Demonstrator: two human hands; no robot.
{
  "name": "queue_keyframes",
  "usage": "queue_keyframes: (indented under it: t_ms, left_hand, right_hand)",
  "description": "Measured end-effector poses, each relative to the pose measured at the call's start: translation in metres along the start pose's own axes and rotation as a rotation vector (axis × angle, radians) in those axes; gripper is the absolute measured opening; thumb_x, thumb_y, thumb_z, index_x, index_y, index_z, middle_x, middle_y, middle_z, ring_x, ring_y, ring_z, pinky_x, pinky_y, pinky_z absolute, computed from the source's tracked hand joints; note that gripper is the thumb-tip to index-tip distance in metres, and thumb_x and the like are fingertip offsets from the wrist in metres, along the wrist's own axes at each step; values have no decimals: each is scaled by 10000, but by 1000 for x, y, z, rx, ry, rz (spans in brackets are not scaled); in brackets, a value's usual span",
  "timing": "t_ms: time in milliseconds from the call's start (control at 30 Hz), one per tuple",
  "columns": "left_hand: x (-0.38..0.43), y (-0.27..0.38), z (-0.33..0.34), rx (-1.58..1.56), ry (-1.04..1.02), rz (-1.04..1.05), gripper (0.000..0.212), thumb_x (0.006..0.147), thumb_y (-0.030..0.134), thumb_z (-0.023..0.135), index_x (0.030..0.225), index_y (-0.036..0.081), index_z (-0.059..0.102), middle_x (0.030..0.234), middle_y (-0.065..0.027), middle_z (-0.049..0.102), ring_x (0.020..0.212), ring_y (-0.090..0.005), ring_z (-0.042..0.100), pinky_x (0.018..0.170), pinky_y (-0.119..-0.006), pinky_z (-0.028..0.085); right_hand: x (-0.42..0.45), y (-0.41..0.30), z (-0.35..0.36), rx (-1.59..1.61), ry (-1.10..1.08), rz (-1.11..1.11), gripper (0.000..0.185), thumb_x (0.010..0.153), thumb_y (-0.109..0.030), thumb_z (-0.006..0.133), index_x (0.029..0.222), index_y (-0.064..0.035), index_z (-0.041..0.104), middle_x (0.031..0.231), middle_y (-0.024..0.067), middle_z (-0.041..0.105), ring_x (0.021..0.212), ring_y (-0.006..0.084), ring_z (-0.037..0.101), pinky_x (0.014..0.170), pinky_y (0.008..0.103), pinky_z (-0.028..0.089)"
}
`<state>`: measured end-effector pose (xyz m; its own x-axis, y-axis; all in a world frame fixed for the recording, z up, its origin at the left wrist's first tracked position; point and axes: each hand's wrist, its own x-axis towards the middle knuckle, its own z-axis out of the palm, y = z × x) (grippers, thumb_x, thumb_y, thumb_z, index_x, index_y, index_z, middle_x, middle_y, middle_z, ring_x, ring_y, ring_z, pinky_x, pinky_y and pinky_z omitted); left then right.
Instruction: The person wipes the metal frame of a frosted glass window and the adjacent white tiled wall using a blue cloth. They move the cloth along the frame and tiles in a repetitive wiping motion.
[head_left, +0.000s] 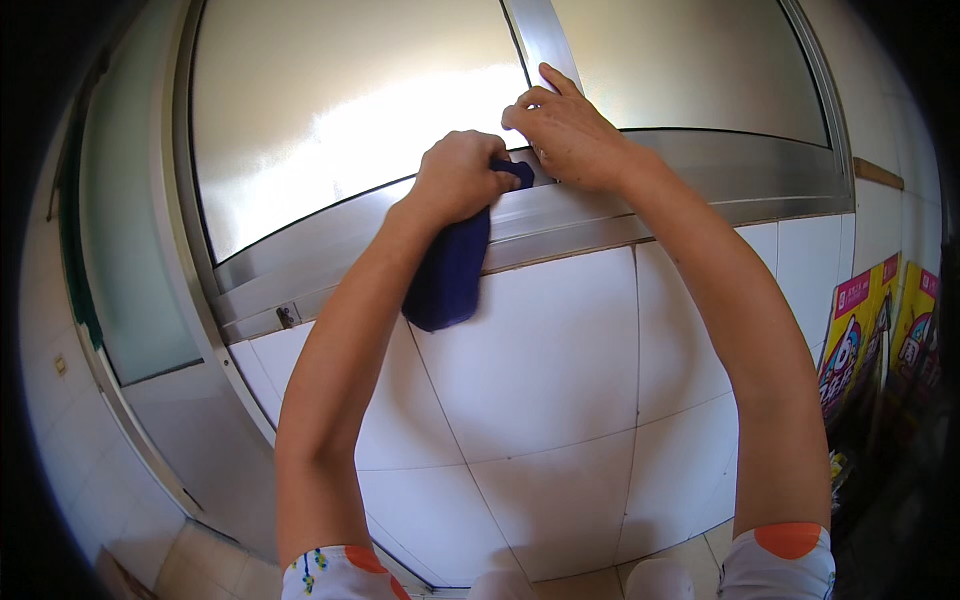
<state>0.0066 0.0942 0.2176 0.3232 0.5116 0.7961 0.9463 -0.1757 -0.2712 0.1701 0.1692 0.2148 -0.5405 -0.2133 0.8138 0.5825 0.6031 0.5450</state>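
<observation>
A dark blue cloth (452, 274) hangs from my left hand (466, 174), which grips its upper end at the lower rail of a sliding window. Part of the cloth sticks out past my fingers towards the window's middle stile. My right hand (571, 135) is just to the right, at the foot of the metal stile (546, 34), with its index finger stretched up and the other fingers bent. No cloth shows in it. Frosted glass panes (352, 112) stand behind both hands. Below them runs the metal window frame (555, 229).
White wall tiles (547, 337) lie under the window. At the left stands a metal-framed door with a frosted pane (142, 225). Yellow and pink printed boards (855, 337) lean at the right, beside dark, unclear items. A wooden strip (877, 172) is on the right wall.
</observation>
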Motion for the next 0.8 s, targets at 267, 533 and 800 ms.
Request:
queue_keyframes:
  t_ms: [267, 533, 800]
  left_hand:
    - [14, 1, 3, 93, 187, -37, 208, 740, 215, 722, 852, 41, 700, 795, -136, 687, 775, -319, 662, 703, -418, 527]
    - [0, 4, -16, 136, -88, -14, 213, 729, 245, 747, 830, 63, 702, 828, -118, 696, 828, -290, 662, 741, -409, 519]
    - [8, 9, -12, 202, -93, -47, 222, 739, 252, 740, 826, 51, 704, 827, -134, 697, 798, -306, 665, 719, -410, 532]
  right_hand:
    - [5, -12, -7, 10, -61, 61, 475, 769, 88, 574, 1219, -65, 557, 973, 131, 690, 1121, 237, 584, 1184, 464, 171]
    - [4, -10, -8, -13, -112, 68, 621, 809, 102, 494, 1401, -80, 442, 1082, 120, 663, 1153, 225, 554, 1195, 457, 138]
    - [-1, -9, 1, -29, -22, 36, 625, 827, 103, 516, 1405, -124, 443, 1030, 97, 641, 1124, 224, 552, 1210, 431, 130]
